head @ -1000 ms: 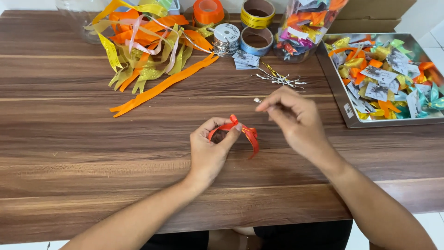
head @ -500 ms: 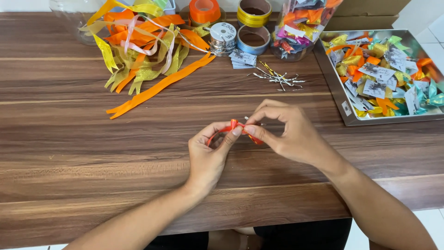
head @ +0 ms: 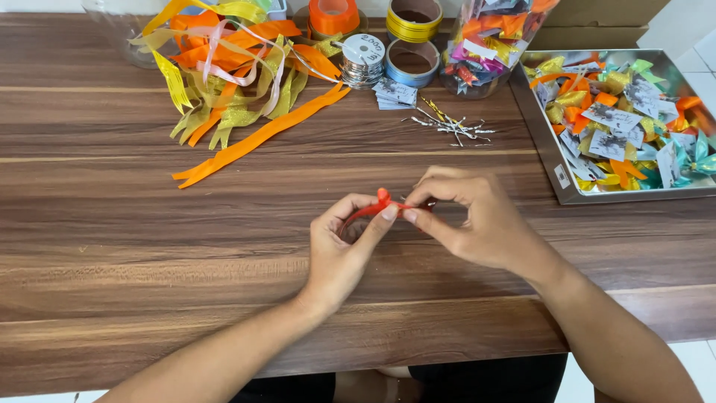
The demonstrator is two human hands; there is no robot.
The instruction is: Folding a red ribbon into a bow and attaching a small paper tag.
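A small red ribbon bow is pinched between both hands above the middle of the wooden table. My left hand holds its folded loops from below, thumb and fingers closed on the ribbon. My right hand meets it from the right, fingertips closed on the bow's centre. Whether a thin wire tie is between the fingers is hidden.
A heap of orange, yellow and pink ribbon strips lies at the back left. Ribbon spools, a wire reel, small tags and loose wire ties sit behind. A metal tray of finished bows is at the right.
My right hand came down from holding a thin tie raised above the table and closed onto the bow's centre beside my left hand.
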